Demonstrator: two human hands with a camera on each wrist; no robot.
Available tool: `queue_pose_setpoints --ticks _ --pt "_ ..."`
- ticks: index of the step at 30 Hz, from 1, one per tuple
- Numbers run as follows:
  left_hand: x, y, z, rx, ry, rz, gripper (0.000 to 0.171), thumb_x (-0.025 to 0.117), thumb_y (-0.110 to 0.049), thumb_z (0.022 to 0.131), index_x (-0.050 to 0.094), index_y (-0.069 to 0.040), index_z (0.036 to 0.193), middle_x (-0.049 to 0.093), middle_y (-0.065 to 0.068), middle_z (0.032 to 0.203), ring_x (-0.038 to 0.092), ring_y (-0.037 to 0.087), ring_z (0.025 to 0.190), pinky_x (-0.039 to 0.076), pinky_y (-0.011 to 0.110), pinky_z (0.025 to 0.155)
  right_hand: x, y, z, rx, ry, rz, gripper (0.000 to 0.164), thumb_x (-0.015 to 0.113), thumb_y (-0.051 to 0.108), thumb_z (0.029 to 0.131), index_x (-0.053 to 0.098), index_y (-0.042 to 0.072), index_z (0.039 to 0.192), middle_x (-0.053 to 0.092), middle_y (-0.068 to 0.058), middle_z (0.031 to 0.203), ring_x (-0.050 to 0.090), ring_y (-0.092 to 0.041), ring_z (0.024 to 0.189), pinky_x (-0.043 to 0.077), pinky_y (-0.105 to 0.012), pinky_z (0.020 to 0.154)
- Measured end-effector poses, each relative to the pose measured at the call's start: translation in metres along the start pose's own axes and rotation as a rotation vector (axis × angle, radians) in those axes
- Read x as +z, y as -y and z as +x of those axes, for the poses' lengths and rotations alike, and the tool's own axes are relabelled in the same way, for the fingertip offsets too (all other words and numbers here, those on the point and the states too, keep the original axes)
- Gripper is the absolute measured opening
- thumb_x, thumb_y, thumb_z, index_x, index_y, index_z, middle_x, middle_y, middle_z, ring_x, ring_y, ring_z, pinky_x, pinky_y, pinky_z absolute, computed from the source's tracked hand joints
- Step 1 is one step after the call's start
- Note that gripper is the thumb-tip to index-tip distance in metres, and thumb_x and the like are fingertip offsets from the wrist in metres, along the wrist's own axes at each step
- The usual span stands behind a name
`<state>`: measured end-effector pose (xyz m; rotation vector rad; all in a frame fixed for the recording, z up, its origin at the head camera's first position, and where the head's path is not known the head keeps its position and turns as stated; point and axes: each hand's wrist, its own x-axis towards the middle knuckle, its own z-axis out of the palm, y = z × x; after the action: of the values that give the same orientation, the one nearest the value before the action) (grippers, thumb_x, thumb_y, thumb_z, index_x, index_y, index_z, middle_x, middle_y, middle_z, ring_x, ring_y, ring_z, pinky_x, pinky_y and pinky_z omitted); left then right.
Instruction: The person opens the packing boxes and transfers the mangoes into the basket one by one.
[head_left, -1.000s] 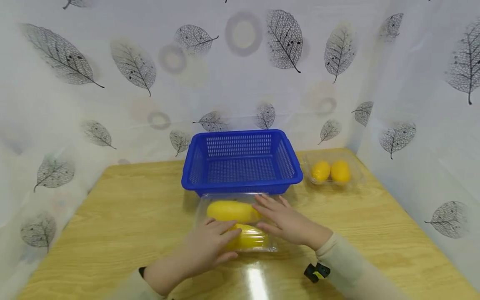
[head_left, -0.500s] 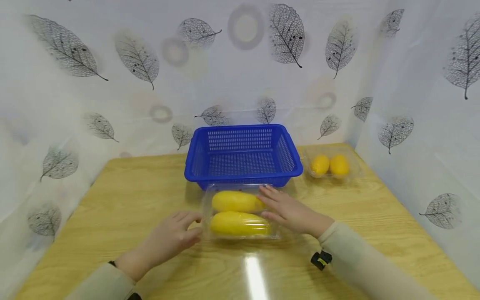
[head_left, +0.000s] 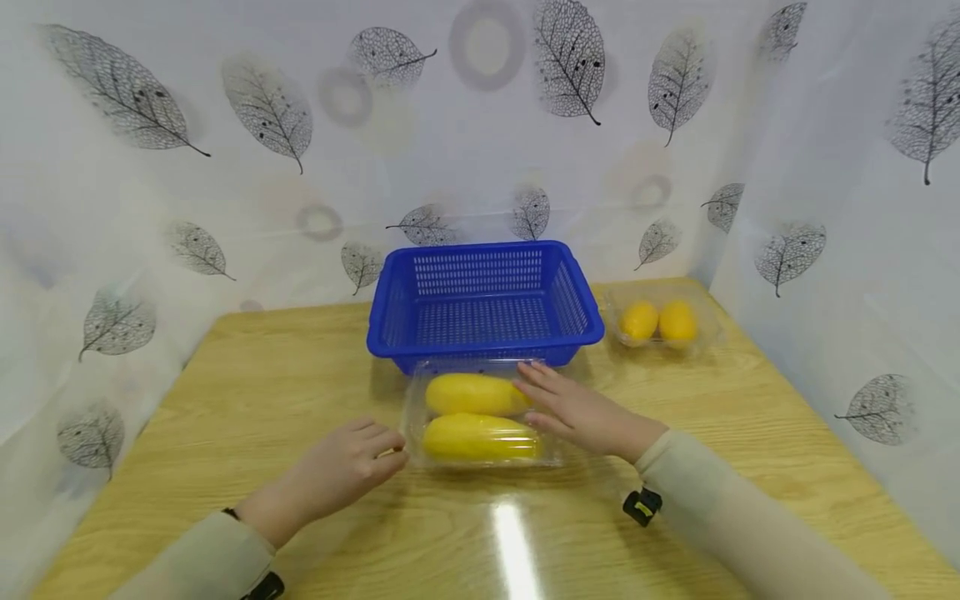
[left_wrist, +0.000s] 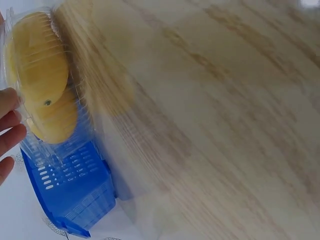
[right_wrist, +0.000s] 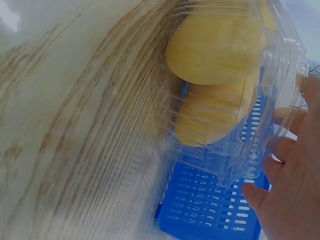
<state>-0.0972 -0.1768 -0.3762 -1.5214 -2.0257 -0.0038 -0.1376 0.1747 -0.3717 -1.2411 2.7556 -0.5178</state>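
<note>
The clear plastic box with two long yellow fruits in it lies on the table just in front of the blue basket, its long axis running left to right between the person's hands. The right hand is nearer, its slightly spread fingers reaching over the box's right end, while the left hand is just beside the left end, fingers loosely bent and slightly apart; whether those left fingertips touch the plastic cannot be told.
</note>
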Motion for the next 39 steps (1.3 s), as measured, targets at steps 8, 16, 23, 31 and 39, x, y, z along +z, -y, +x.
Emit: queue_pose_setpoints --ticks 8,16,23,31,39 --pt "-0.002 0.006 0.004 0.024 0.01 0.061 0.042 0.031 -0.005 0.099 0.07 -0.006 0.084 0.06 0.004 0.087 0.057 0.015 0.073 0.051 0.026 0.064 -0.003 -0.002 0.005 0.007 0.001 0.026 0.059 0.033 0.042 0.1 0.025 0.008 0.147 0.009 -0.012 0.154 0.004 -0.03 0.14 0.016 -0.05 0.109" --pt "-0.009 0.002 0.014 0.035 0.172 0.152 0.045 0.024 0.003 0.095 0.065 -0.007 0.078 0.054 0.002 0.08 0.051 0.012 0.064 0.046 0.023 0.056 -0.002 -0.004 0.007 0.017 0.008 0.036 0.06 0.032 0.044 0.1 0.024 0.009 0.148 0.008 -0.01 0.155 0.005 -0.031 0.14 0.016 -0.049 0.11" --pt "-0.007 0.001 0.013 0.03 0.163 0.185 0.058 0.007 0.003 0.097 0.063 -0.005 0.079 0.054 0.003 0.079 0.051 0.013 0.063 0.046 0.023 0.055 -0.001 -0.002 0.009 -0.002 -0.006 0.033 0.058 0.034 0.041 0.1 0.025 0.009 0.148 0.01 -0.011 0.155 0.006 -0.031 0.14 0.017 -0.049 0.109" --pt "0.0 -0.005 0.011 0.02 0.09 0.143 0.051 0.015 -0.003 0.096 0.063 -0.005 0.079 0.059 0.003 0.081 0.056 0.011 0.064 0.048 0.022 0.057 0.004 -0.005 0.005 -0.013 -0.031 0.04 0.057 0.034 0.04 0.1 0.027 0.008 0.147 0.013 -0.012 0.154 0.009 -0.034 0.139 0.017 -0.05 0.109" --pt "0.003 -0.006 0.012 -0.037 0.006 0.054 0.037 0.026 -0.008 0.092 0.057 -0.005 0.074 0.061 0.003 0.08 0.058 0.01 0.059 0.049 0.021 0.05 0.005 -0.005 0.0 -0.015 -0.058 0.053 0.056 0.036 0.039 0.1 0.029 0.008 0.146 0.015 -0.012 0.154 0.009 -0.032 0.14 0.017 -0.051 0.108"
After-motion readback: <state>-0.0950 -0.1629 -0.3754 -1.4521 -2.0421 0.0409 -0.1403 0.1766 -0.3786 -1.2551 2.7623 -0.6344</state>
